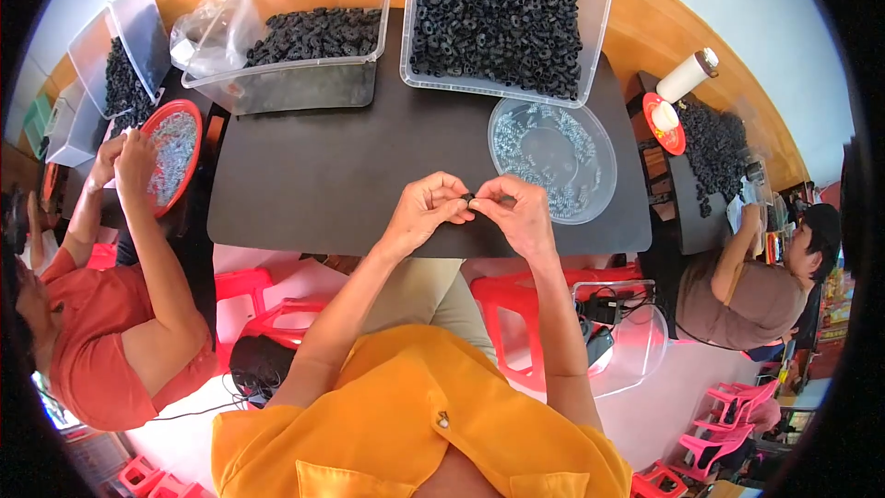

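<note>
Over the near edge of the dark table, my left hand [430, 210] and my right hand [515, 212] meet, fingertips pinched together. Between them sits a small black plastic part [469, 197], mostly hidden by the fingers of both hands. Just beyond my right hand lies a round clear lid-like tray [604, 186] with many small clear or metallic coil-shaped pieces scattered in it. A large clear bin [595, 28] full of small black ring-shaped parts stands behind that tray, overlapping its far rim.
Another clear bin [277, 92] with black parts and a plastic bag [217, 32] stands at the back left. At left, a co-worker in red works beside a red basin [196, 161]. A co-worker in brown sits at right near a pile of black parts [712, 148]. Red stools [502, 327] stand below.
</note>
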The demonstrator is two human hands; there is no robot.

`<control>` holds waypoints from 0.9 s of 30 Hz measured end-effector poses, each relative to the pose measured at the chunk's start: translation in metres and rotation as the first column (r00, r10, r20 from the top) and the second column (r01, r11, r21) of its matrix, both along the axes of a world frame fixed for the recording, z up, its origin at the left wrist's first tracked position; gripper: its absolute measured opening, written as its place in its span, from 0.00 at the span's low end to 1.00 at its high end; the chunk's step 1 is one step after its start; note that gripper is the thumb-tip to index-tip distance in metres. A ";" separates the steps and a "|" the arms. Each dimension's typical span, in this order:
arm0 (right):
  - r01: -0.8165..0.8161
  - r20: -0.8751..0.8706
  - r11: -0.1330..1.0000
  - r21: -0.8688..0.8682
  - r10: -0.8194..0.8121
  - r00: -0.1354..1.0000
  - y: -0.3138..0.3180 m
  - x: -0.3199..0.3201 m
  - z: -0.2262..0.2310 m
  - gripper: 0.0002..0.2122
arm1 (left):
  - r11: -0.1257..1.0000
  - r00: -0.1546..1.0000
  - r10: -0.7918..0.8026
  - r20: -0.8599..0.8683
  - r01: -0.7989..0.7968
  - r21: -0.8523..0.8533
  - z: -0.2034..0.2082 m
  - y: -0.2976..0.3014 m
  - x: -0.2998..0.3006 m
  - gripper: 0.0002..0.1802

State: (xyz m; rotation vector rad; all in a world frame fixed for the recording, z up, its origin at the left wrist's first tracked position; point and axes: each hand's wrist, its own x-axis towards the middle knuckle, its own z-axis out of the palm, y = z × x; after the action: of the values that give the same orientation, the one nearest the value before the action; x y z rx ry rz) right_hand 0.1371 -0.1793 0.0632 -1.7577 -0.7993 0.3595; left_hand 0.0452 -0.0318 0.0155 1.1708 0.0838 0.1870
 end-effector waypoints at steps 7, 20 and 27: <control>-0.072 0.146 0.997 -0.039 0.077 0.986 0.011 -0.004 0.011 0.06 | 0.998 0.999 0.050 -0.021 -0.050 -0.025 0.006 -0.002 -0.012 0.07; 0.330 0.858 0.934 -0.137 -0.055 0.511 0.098 0.128 0.021 0.07 | 0.982 0.987 0.161 0.017 -0.159 -0.107 -0.002 -0.001 -0.017 0.06; 0.502 0.880 0.808 -0.307 0.040 0.474 0.122 0.137 0.012 0.07 | 0.985 0.989 0.145 -0.019 -0.146 -0.091 0.001 0.000 -0.017 0.06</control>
State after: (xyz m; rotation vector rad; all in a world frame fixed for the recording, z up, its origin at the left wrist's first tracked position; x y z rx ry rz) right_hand 0.2741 -0.0572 0.0756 -2.6016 -1.1854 -0.6761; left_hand 0.0278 -0.0320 0.0164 1.0741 0.1871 0.3018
